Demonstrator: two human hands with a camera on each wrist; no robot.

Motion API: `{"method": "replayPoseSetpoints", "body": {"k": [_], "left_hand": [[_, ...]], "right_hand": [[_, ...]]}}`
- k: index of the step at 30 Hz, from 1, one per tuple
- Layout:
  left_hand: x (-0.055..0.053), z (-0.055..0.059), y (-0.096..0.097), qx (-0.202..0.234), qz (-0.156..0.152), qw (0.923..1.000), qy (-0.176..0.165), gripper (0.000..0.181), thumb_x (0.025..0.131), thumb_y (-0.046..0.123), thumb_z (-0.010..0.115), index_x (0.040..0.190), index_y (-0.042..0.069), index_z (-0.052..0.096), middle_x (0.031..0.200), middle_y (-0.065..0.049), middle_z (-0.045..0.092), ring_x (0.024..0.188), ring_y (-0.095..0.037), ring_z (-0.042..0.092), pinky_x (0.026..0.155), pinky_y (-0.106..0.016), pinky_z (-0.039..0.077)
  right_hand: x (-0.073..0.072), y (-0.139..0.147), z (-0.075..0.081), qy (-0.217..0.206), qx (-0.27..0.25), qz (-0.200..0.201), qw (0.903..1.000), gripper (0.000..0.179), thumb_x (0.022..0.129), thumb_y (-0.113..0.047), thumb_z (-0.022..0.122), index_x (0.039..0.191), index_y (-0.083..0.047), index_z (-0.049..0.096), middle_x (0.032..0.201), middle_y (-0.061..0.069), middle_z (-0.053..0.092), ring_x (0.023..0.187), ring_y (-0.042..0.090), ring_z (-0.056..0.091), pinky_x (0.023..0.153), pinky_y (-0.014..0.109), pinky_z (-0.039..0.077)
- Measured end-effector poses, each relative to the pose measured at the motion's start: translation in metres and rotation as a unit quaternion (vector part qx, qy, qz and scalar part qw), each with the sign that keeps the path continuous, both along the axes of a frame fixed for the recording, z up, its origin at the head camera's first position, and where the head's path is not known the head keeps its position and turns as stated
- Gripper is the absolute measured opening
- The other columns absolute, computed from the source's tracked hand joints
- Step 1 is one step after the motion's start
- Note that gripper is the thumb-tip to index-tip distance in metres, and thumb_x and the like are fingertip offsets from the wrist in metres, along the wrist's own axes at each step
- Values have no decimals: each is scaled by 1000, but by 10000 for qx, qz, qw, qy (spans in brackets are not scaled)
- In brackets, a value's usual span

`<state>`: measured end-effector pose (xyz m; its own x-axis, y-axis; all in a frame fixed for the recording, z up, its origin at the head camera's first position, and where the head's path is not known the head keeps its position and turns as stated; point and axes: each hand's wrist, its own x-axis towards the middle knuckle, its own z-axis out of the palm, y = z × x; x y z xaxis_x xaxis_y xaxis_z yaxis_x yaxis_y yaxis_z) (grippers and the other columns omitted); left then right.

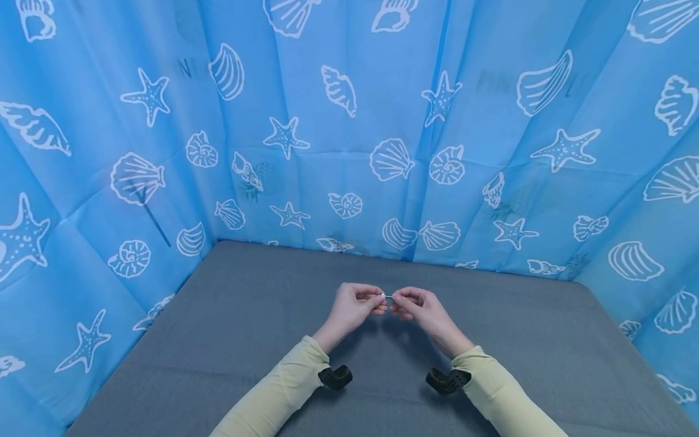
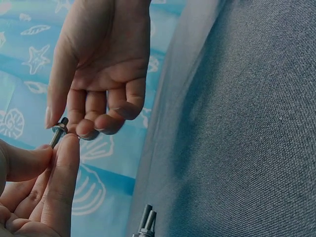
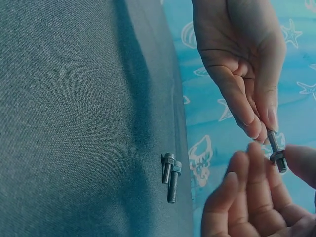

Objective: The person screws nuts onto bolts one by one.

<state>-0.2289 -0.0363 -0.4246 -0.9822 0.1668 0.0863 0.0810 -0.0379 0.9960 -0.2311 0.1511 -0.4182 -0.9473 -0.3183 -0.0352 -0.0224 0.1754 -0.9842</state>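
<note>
Between the fingertips, above the table, is a small metal bolt [image 2: 55, 138] with a nut [image 2: 60, 127] near its tip. My left hand [image 1: 355, 305] pinches the shank end between thumb and fingers; its grip hides the bolt's other end. From the opposite side my right hand [image 1: 423, 308] meets it, thumb and finger pinching at the nut, its other fingers loosely bent in the right wrist view. Beyond the hands, two more metal bolts [image 3: 172, 185] lie close together on the table, also partly seen at the bottom edge of the left wrist view.
A grey cloth-covered table [image 1: 262, 285] spreads under both hands. Blue curtains [image 1: 338, 121] with white shell and starfish prints stand along its back and sides. A black wrist camera [image 1: 335, 377] sits on the left forearm, another camera [image 1: 448, 381] on the right.
</note>
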Motion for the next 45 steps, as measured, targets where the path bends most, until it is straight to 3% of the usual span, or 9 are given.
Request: {"method": "replayPoseSetpoints", "body": {"k": [4, 10, 12, 18, 26, 30, 35, 42, 45], "left_hand": [[0, 0, 1, 17, 24, 10000, 8, 14, 89, -1, 65, 98, -11, 67, 81, -12, 71, 73, -22, 71, 67, -31, 58], [-1, -1, 0, 10, 44, 10000, -38, 15, 89, -1, 64, 100, -11, 67, 82, -12, 70, 74, -22, 71, 67, -31, 58], [-1, -1, 0, -11, 28, 10000, -39, 15, 89, -1, 64, 101, -11, 67, 82, -11, 71, 74, -21, 71, 67, -30, 58], [-1, -2, 0, 41, 28, 10000, 44, 14, 89, -1, 65, 98, -12, 67, 82, -14, 70, 73, -23, 71, 67, -31, 58], [0, -4, -1, 52, 50, 9999, 91, 15, 89, -2, 64, 100, -12, 67, 83, -15, 71, 73, -22, 71, 67, -31, 58], [-1, -5, 0, 5, 61, 9999, 104, 15, 89, -1, 65, 99, -12, 67, 82, -12, 71, 72, -21, 71, 67, -31, 58], [-2, -5, 2, 51, 50, 9999, 121, 14, 88, -2, 66, 98, -13, 67, 81, -14, 71, 72, -23, 71, 66, -31, 58], [-2, -5, 1, 137, 51, 9998, 99, 13, 88, -3, 65, 98, -13, 67, 82, -17, 70, 73, -25, 71, 66, -31, 58], [-2, -5, 1, 103, 44, 9999, 77, 15, 89, -3, 65, 99, -13, 67, 81, -15, 70, 72, -23, 71, 66, -31, 58]], "right_hand": [[-1, -1, 0, -122, -5, -44, 9999, 40, 99, -31, 55, 112, 7, 58, 95, 16, 66, 91, 32, 65, 77, 40, 55], [1, 2, 0, 37, -317, 123, 9994, 35, 96, -19, 60, 120, 6, 52, 100, 15, 67, 95, 29, 64, 82, 44, 53], [0, 2, 0, 90, -211, 125, 9997, 36, 96, -19, 61, 119, 7, 53, 98, 14, 67, 93, 25, 64, 82, 44, 53], [0, -2, 0, -25, 204, -29, 9998, 41, 98, -30, 56, 113, 8, 59, 97, 19, 66, 92, 32, 64, 78, 41, 54], [2, 0, -1, -10, -278, 43, 9996, 36, 96, -16, 61, 121, 7, 51, 102, 15, 67, 98, 28, 65, 86, 44, 52], [1, 0, -1, -11, -7, 66, 10000, 36, 97, -23, 59, 116, 7, 56, 100, 18, 67, 96, 30, 64, 84, 44, 53], [-1, -1, -2, -242, 125, 132, 9995, 43, 99, -34, 53, 111, 7, 59, 94, 15, 66, 87, 27, 64, 75, 36, 55], [1, 0, 1, -64, -260, 112, 9996, 33, 97, -16, 59, 121, 6, 51, 100, 14, 67, 97, 34, 63, 86, 49, 51], [1, -1, 2, 1, -102, 115, 9999, 33, 97, -19, 59, 117, 6, 55, 100, 18, 67, 99, 37, 62, 85, 48, 51]]}}
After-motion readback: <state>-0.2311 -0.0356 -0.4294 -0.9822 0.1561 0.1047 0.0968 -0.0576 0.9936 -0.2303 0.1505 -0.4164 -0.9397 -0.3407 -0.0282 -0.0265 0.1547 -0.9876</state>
